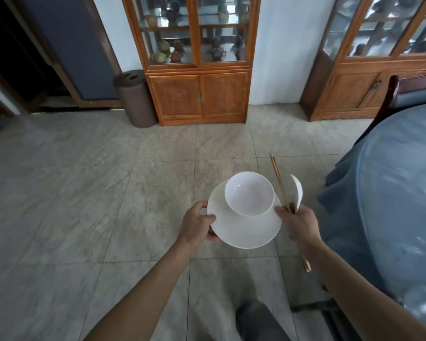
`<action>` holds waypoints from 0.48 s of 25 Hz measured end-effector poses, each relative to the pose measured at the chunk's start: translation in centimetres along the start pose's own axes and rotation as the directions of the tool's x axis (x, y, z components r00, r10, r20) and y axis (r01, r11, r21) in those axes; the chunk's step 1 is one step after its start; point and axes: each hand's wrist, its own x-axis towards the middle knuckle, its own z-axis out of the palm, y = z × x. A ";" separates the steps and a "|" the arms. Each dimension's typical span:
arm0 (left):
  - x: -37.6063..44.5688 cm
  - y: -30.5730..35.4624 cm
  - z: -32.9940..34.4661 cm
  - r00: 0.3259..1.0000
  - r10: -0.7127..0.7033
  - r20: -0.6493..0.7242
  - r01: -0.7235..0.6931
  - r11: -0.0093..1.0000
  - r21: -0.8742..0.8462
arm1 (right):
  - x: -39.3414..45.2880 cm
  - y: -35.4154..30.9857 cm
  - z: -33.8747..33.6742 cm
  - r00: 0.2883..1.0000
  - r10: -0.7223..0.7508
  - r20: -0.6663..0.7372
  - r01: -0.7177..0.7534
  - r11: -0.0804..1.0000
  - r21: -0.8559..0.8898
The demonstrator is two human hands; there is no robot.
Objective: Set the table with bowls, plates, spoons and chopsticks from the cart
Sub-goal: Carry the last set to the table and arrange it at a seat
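The worktop (403, 193), round and draped in a blue cloth, sits off to my right, with a dark chair (389, 99) at its far edge; I see no place setting on the part in view. Ahead stand two wooden glass-fronted cabinets (197, 70) and a brown cylindrical bin (135, 99), all on a tiled floor (84, 180).

I am carrying one full setting over that floor. The white plate (246, 227) is held level, with the white bowl (249, 193) standing upright on it, towards its far side. My left hand (197, 222) grips the plate's left rim, thumb on top and fingers curled beneath. My right hand (299, 223) has its fingers closed round the chopsticks (279, 180) and the white spoon (297, 190), both pointing away from me, and it seems to touch the plate's right rim as well.

To do this well, I judge I should turn right, keep the plate flat so the bowl does not slide, and lower it onto the cloth near the edge before freeing the right hand to lay spoon and chopsticks beside it.
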 end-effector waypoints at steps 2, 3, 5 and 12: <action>4.1 1.3 0.8 1.000 0.007 0.026 -0.007 1.000 0.016 | 3.8 -1.0 0.4 1.000 0.003 -0.013 -0.003 1.000 -0.004; 6.0 1.9 1.3 1.000 0.007 0.031 -0.007 1.000 0.026 | 5.7 -1.4 0.5 1.000 0.001 -0.017 -0.001 1.000 -0.008; 9.9 3.5 2.3 0.999 0.013 0.034 -0.015 0.999 0.039 | 9.6 -2.5 0.7 1.000 -0.004 -0.017 0.003 1.000 -0.010; 23.0 10.6 7.8 0.998 0.006 0.056 -0.012 0.994 0.106 | 23.5 -7.7 -1.2 1.000 0.025 -0.012 -0.024 0.999 0.034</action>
